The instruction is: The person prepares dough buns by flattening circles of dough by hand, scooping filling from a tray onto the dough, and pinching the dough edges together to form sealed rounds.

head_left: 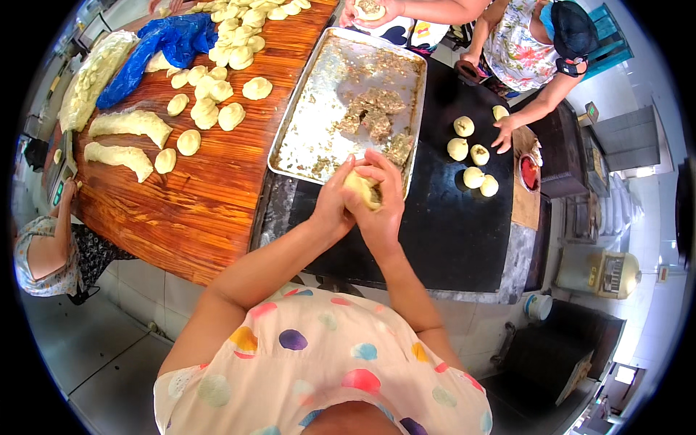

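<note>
My left hand point(335, 205) and my right hand point(382, 194) are cupped together around one pale dough piece point(362, 188) with filling showing at its open side. They hover over the near edge of a metal tray point(312, 109) that carries clumps of brownish filling point(373, 116). Both hands pinch the dough between fingers and thumbs.
Several filled dough balls point(473, 156) lie on the black griddle point(442, 225), where another person's hand point(502, 132) touches them. Dough pieces point(210, 101) and long dough strips point(119, 156) cover the wooden table point(188, 203). A blue plastic bag point(156, 51) lies far left. Another person's hands point(371, 10) hold dough at the top.
</note>
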Tool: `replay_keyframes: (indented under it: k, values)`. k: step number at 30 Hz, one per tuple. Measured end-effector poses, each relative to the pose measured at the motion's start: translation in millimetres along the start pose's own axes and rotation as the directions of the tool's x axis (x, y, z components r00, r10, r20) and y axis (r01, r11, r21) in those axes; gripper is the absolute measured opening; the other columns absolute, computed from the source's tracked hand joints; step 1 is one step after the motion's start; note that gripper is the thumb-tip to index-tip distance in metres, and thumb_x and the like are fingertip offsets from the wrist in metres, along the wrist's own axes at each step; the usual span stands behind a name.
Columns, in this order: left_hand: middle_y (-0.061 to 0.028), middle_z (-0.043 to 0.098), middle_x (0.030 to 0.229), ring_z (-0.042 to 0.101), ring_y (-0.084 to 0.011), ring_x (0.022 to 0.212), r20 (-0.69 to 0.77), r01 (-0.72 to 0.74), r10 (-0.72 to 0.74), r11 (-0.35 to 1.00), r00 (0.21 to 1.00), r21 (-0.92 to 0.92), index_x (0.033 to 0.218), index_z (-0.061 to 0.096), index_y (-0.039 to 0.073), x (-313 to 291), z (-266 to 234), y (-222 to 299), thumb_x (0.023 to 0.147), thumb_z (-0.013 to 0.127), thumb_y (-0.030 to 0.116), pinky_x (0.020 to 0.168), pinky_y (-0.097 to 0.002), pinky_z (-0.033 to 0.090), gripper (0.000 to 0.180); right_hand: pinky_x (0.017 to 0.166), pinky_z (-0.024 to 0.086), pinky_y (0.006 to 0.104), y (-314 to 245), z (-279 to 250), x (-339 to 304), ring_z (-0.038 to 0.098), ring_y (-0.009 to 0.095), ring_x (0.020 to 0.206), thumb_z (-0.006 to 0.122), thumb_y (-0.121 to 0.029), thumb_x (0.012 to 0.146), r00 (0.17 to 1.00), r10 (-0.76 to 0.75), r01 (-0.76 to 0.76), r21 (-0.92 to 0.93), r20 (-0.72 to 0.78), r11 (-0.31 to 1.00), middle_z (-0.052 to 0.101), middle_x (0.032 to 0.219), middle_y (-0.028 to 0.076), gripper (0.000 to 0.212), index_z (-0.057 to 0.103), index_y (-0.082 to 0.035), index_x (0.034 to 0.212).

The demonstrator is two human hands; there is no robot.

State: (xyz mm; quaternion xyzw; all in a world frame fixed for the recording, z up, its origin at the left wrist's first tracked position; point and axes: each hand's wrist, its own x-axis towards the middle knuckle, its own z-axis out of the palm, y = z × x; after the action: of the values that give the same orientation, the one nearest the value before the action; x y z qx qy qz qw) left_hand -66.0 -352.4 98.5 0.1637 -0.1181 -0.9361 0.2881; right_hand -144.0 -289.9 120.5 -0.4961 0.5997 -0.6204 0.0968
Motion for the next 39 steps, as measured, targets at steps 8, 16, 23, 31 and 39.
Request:
replay_keyframes:
  k: [8,16,23,31,39]
  values:
    - [-0.0097,0.057,0.124,0.057,-0.0193,0.115,-0.053,-0.002,0.008,0.994,0.999,0.113,0.131,0.050,0.004,-1,-1,-3,0.105,0.038,0.040,0.099,-0.0349,0.048,0.045,0.098,0.050,0.0402,14,-1,-3,0.069,0.026,0.093,0.076,-0.001,0.079,1.000,-0.018,0.019,0.187,-0.003,0.982,0.068,0.093,0.012,0.019,0.058,-0.002,0.086]
    - [-0.0144,0.054,0.128,0.051,-0.0289,0.124,0.119,0.068,-0.047,0.981,0.992,-0.183,0.129,0.049,0.002,8,-47,-18,0.105,0.035,0.043,0.109,-0.0405,0.042,0.049,0.083,0.049,0.0426,15,3,-3,0.062,0.029,0.094,0.083,-0.025,0.075,0.937,-0.301,0.306,-0.001,0.175,0.952,0.067,0.102,0.011,0.028,0.065,-0.009,0.089]
    - [-0.0139,0.055,0.130,0.055,-0.0264,0.121,-0.057,-0.084,0.086,0.996,0.995,0.035,0.132,0.049,0.003,-5,-30,-8,0.104,0.034,0.048,0.106,-0.0398,0.044,0.055,0.098,0.046,0.0353,36,24,-35,0.060,0.022,0.112,0.079,-0.018,0.082,0.989,0.142,-0.136,0.112,-0.039,0.984,0.064,0.113,0.013,0.053,0.052,0.000,0.122]
    - [-0.0124,0.057,0.126,0.059,-0.0226,0.114,-0.098,0.160,-0.160,0.987,0.982,0.000,0.126,0.049,0.006,5,-34,-7,0.105,0.038,0.040,0.099,-0.0376,0.049,0.041,0.109,0.039,0.0476,27,-3,-5,0.065,0.030,0.109,0.078,-0.016,0.081,0.925,-0.236,0.244,0.012,0.296,0.970,0.069,0.109,0.013,0.030,0.060,-0.004,0.101]
    - [-0.0107,0.059,0.122,0.059,-0.0212,0.113,-0.253,-0.143,0.153,0.988,0.955,0.058,0.122,0.053,0.005,-8,-33,-20,0.106,0.034,0.040,0.100,-0.0351,0.050,0.043,0.106,0.043,0.0437,36,37,-31,0.068,0.024,0.105,0.053,-0.008,0.097,0.992,0.069,-0.042,0.232,-0.109,0.972,0.072,0.102,0.015,0.009,0.058,-0.002,0.092]
